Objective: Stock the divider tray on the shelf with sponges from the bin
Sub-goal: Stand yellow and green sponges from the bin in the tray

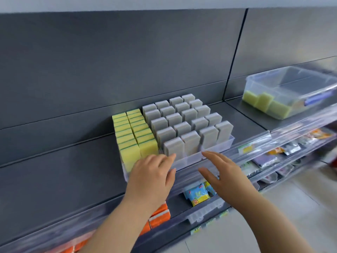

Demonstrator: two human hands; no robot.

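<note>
Left hand [153, 172], right hand [224, 172] held empty, fingers relaxed, at near edge of divider tray [189, 159]; bin [291, 92] with yellow sponges [262, 101] set well apart, far right, nearer right hand.

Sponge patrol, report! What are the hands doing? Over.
Hands open, empty: left hand, right hand, at divider tray front. Packed: yellow sponges, grey sponges. More in bin. Nothing blocking.
</note>
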